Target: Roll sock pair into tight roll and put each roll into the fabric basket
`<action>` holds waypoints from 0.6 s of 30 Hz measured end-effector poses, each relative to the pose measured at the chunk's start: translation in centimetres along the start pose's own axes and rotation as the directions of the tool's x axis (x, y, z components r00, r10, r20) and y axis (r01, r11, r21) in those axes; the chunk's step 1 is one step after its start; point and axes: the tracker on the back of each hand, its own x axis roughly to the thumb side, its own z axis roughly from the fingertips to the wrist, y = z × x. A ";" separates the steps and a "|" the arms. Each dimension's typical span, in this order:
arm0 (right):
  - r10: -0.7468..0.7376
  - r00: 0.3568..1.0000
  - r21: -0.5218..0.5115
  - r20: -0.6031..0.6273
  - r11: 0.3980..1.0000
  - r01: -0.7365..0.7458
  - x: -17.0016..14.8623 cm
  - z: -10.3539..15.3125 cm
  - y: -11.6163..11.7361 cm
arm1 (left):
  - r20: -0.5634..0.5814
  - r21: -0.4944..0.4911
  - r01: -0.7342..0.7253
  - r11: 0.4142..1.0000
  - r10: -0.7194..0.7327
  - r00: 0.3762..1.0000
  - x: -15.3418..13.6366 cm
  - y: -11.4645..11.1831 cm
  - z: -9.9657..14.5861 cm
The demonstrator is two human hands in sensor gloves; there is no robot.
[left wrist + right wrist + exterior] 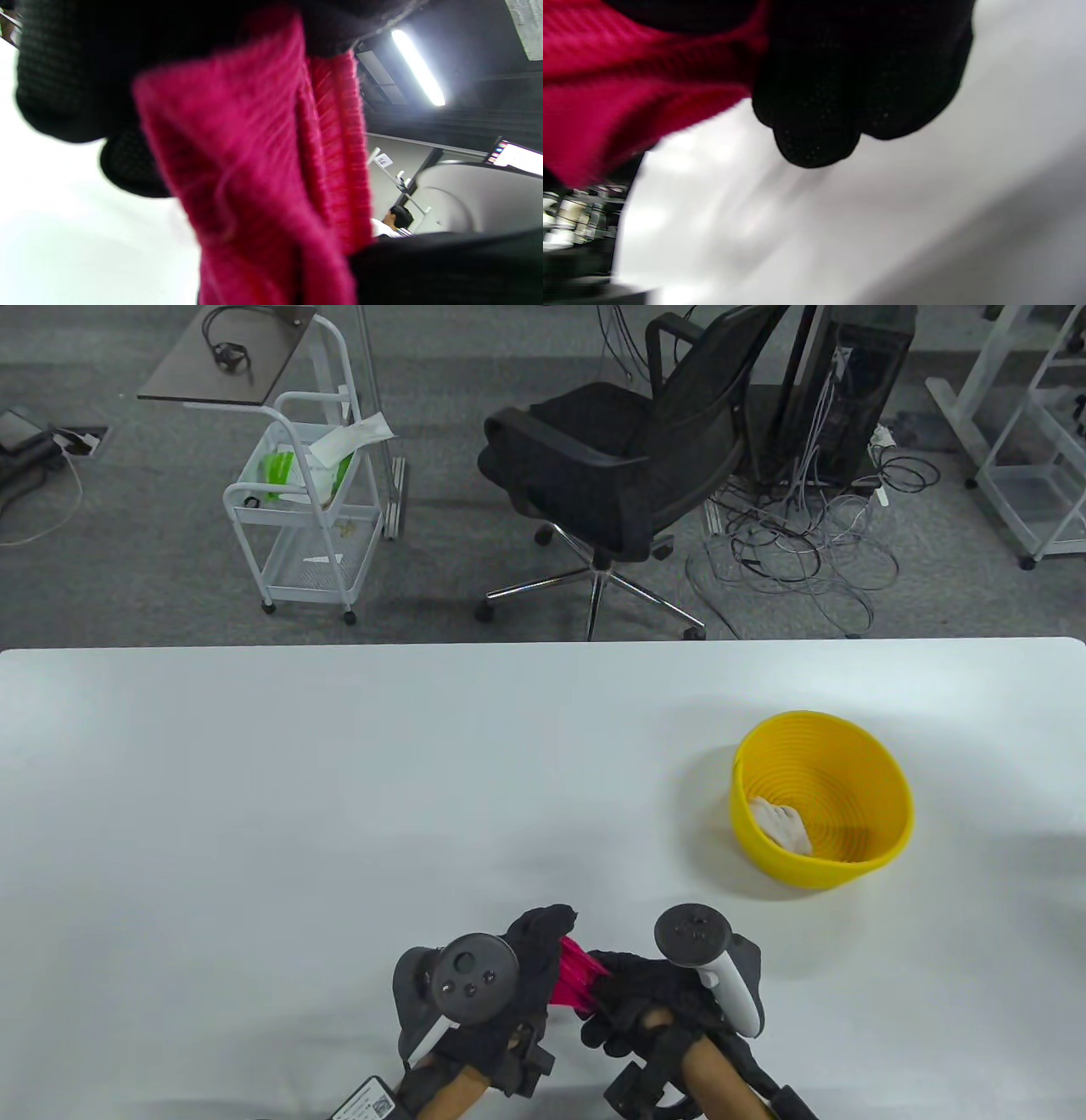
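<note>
While both my hands grip pink sock pair (575, 977) at bottom centre of frame, left hand (496, 984) and right hand (653, 997) curled tight on opposite ends, stretched fabric could slip from fingers (814, 127), roll springing loose. Count: one pink pair; one white roll (785, 824) in yellow basket (882, 789), right of centre; one basket.

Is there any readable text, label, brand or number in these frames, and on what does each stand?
None can be read.
White label by the left wrist: print too small.
White tag on a stand in the background: blurred.
Lit screen at the right edge: coloured icons, no legible words.
</note>
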 end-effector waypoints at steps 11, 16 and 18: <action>-0.200 0.925 0.084 0.322 0.980 0.182 2.2 2.3 -1.9 | -0.258 -0.045 -0.338 0.940 0.315 0.913 -4.9 0.6 -1.1; -0.220 0.911 0.188 0.349 0.969 0.162 2.6 2.5 -1.5 | -0.291 -0.081 -0.354 0.932 0.317 0.903 -5.5 0.4 -1.2; -0.217 0.907 0.246 0.361 0.960 0.132 2.6 2.4 -1.4 | -0.281 -0.091 -0.378 0.921 0.340 0.897 -5.8 0.3 -1.3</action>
